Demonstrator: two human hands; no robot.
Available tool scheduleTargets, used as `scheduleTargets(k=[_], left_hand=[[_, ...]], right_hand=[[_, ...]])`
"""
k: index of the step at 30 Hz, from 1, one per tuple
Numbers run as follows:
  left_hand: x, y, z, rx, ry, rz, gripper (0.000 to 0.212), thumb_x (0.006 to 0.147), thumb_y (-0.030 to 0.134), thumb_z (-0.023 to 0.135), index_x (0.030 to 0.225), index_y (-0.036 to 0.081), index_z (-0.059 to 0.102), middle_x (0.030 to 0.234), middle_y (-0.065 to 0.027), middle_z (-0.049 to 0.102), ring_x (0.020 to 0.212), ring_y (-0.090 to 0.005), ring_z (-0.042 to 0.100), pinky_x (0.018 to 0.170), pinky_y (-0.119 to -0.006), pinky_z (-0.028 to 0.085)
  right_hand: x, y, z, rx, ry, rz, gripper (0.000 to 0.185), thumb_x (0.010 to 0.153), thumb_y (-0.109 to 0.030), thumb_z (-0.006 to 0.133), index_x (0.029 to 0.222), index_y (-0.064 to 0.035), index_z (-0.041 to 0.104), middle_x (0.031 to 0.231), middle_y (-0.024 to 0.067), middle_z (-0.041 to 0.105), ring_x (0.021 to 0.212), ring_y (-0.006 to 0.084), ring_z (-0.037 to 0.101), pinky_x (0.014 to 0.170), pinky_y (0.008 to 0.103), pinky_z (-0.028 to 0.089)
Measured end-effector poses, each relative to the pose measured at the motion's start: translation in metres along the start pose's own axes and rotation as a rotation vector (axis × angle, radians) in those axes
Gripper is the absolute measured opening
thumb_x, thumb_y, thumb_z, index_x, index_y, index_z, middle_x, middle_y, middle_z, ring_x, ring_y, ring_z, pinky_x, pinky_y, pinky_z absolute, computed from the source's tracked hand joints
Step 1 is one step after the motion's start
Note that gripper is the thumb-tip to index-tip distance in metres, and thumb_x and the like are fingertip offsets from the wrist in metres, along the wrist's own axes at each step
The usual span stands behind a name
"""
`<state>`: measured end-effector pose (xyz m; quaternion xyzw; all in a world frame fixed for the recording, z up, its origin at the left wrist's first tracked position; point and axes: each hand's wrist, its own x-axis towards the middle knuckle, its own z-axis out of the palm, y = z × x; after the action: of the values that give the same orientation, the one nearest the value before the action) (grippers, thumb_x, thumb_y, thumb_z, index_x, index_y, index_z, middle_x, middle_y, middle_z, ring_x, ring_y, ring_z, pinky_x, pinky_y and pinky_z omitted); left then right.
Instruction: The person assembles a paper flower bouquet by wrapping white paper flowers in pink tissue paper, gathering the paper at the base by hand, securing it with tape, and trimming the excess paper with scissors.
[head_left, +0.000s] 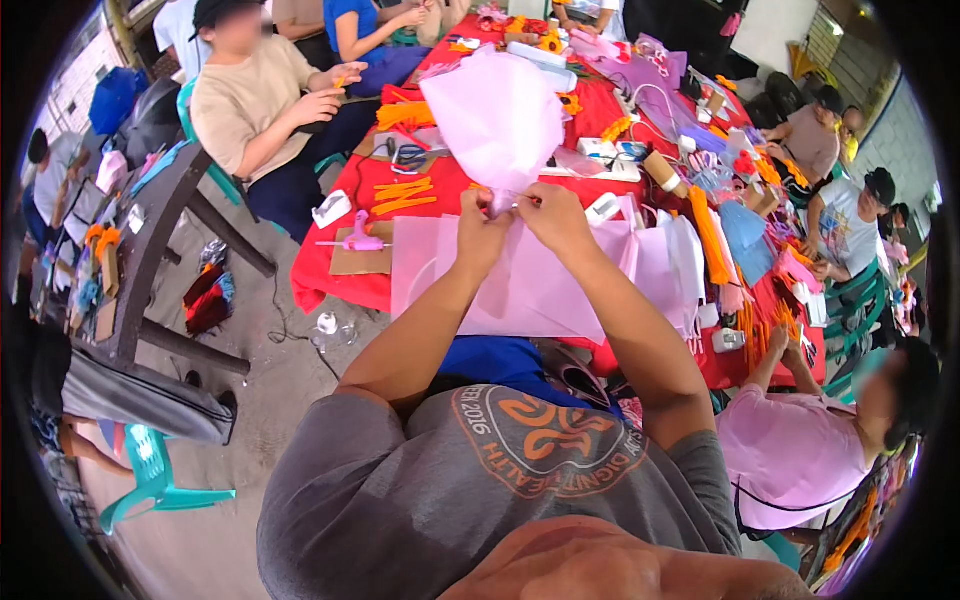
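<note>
A bouquet-shaped cone of pink wrapping sheet (495, 112) stands over the red-covered table, its gathered neck between my two hands. My left hand (484, 225) grips the neck from the left. On its right side, my right hand (551, 214) pinches something thin, perhaps a tie, close against the neck. Flat pink sheets (525, 300) lie on the table under my forearms. To the left, a pink glue gun (364, 234) rests on a piece of cardboard (360, 262), with orange pipe cleaners (403, 195) above it. What is inside the cone is hidden.
Scissors (409, 157), a white power strip (592, 172) and bundles of orange pipe cleaners (706, 236) lie on the red tablecloth (322, 277). Co-workers sit left and right of the table. A dark table (161, 247) and a green plastic chair (154, 480) stand at the left.
</note>
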<state>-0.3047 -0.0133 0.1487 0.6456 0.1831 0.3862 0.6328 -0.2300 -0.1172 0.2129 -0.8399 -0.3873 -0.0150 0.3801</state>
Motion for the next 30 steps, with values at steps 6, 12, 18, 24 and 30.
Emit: scheduleTargets(k=[6,12,18,24,30], left_hand=[[0.003,-0.004,0.007,-0.017,0.016,0.025,0.035,0.077,-0.001,0.066,0.099,0.008,0.04,0.088,-0.0012,0.047,0.076,-0.0084,0.045,0.065,-0.022,0.04],[0.004,-0.005,0.004,-0.082,-0.031,-0.098,0.036,0.076,-0.001,0.066,0.099,0.007,0.04,0.088,-0.0032,0.049,0.075,-0.0093,0.048,0.066,-0.023,0.042],[0.005,-0.016,0.002,-0.206,-0.045,-0.181,0.035,0.077,0.001,0.066,0.1,0.007,0.04,0.089,-0.0045,0.051,0.077,-0.0104,0.051,0.067,-0.024,0.043],[0.005,-0.018,0.005,-0.178,-0.027,-0.208,0.043,0.072,0.008,0.072,0.102,0.006,0.041,0.087,-0.0038,0.047,0.076,-0.0106,0.044,0.066,-0.024,0.04],[-0.001,-0.002,0.009,-0.252,-0.063,-0.212,0.039,0.076,0.001,0.067,0.104,0.005,0.04,0.092,-0.005,0.05,0.081,-0.0118,0.049,0.072,-0.025,0.042]], right_hand=[[0.001,-0.004,0.008,0.059,0.007,0.095,0.024,0.076,-0.022,0.062,0.083,0.0014,0.06,0.075,0.0186,0.064,0.081,0.0343,0.064,0.071,0.0444,0.05],[0.011,0.011,0.006,0.111,0.085,0.119,0.026,0.077,-0.022,0.063,0.082,0.0031,0.059,0.074,0.0179,0.064,0.077,0.035,0.065,0.069,0.0411,0.051],[0.012,0.011,-0.008,0.374,-0.19,0.202,0.022,0.076,-0.018,0.065,0.083,0.0027,0.061,0.075,0.0151,0.065,0.073,0.0249,0.066,0.066,0.0335,0.05],[0.007,0.023,0.004,0.297,-0.032,0.077,0.019,0.075,-0.014,0.066,0.084,0.0017,0.058,0.074,0.0139,0.065,0.072,0.0237,0.065,0.064,0.0339,0.05],[-0.001,0.024,0.01,0.214,0.13,-0.02,0.021,0.073,-0.012,0.069,0.083,0.0011,0.056,0.078,0.0153,0.064,0.073,0.0282,0.065,0.066,0.0352,0.05]])
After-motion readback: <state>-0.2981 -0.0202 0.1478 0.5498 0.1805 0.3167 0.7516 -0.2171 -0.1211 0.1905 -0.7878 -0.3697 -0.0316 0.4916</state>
